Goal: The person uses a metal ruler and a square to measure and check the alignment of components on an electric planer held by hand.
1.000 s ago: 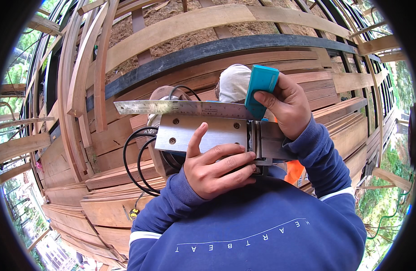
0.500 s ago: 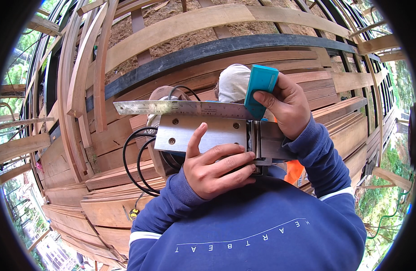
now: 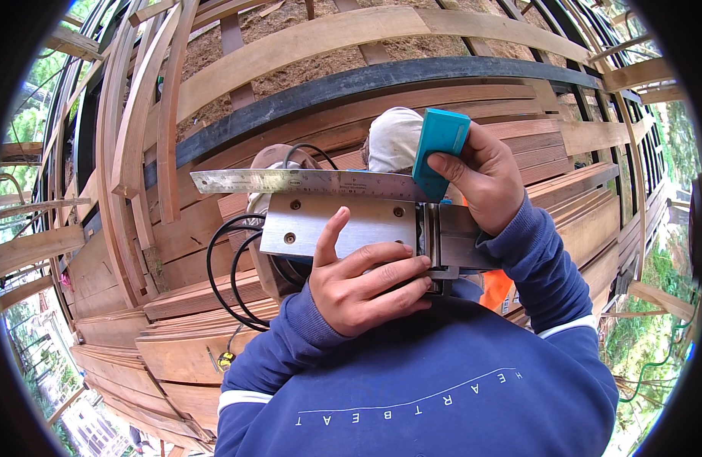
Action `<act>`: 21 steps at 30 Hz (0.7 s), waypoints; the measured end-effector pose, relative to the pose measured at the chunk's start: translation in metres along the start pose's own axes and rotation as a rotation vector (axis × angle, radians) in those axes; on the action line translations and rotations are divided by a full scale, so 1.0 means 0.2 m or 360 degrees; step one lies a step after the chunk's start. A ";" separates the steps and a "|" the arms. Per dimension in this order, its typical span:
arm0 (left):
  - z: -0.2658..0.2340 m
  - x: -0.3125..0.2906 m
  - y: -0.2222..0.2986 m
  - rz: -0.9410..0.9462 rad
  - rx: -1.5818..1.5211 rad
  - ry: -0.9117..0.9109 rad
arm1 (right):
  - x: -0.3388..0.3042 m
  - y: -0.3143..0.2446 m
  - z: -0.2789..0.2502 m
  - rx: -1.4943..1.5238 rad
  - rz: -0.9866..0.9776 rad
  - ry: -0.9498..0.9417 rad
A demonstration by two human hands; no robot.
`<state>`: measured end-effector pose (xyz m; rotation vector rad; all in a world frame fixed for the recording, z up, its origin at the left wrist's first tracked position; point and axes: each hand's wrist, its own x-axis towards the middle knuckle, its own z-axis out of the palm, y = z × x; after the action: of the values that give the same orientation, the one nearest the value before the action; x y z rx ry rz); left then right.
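An electric hand planer lies upside down in my lap, its silver sole plate [image 3: 290,221] facing up, with screw holes and a cutter slot towards its right end. My left hand [image 3: 366,286] grips the planer from the near side; several fingers rest across the plate, one finger sticks up, and the thumb is hidden. My right hand [image 3: 484,179] pinches the teal handle [image 3: 441,152] of a try square. The square's steel ruler blade [image 3: 298,181] runs leftward along the plate's far edge; whether it touches cannot be told.
A black cable [image 3: 214,266] loops left of the planer. Stacked wooden boards [image 3: 176,346] lie around me, with a yellow-black tape measure [image 3: 226,359] on the left. Long planks [image 3: 126,137] lean at the left. Beyond the dark beam [image 3: 351,80] lies brown ground. Something orange [image 3: 496,289] shows near my right forearm.
Almost nothing differs. The try square's blade has shifted very slightly to the left; both hands keep their places.
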<state>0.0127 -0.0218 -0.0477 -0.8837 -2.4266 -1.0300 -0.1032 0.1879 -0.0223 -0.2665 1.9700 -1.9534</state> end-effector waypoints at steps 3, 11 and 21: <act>0.00 0.00 0.00 0.0002 0.0002 -0.0003 | 0.00 0.00 0.00 0.0006 0.0003 0.0003; 0.00 0.00 0.00 -0.0007 -0.0002 0.0004 | 0.00 0.00 0.00 0.0008 -0.0019 0.0013; 0.00 0.00 0.00 0.0001 -0.0004 0.0005 | 0.00 0.00 0.00 0.0003 -0.0007 0.0013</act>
<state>0.0136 -0.0217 -0.0484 -0.8828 -2.4231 -1.0335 -0.1027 0.1884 -0.0231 -0.2630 1.9737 -1.9620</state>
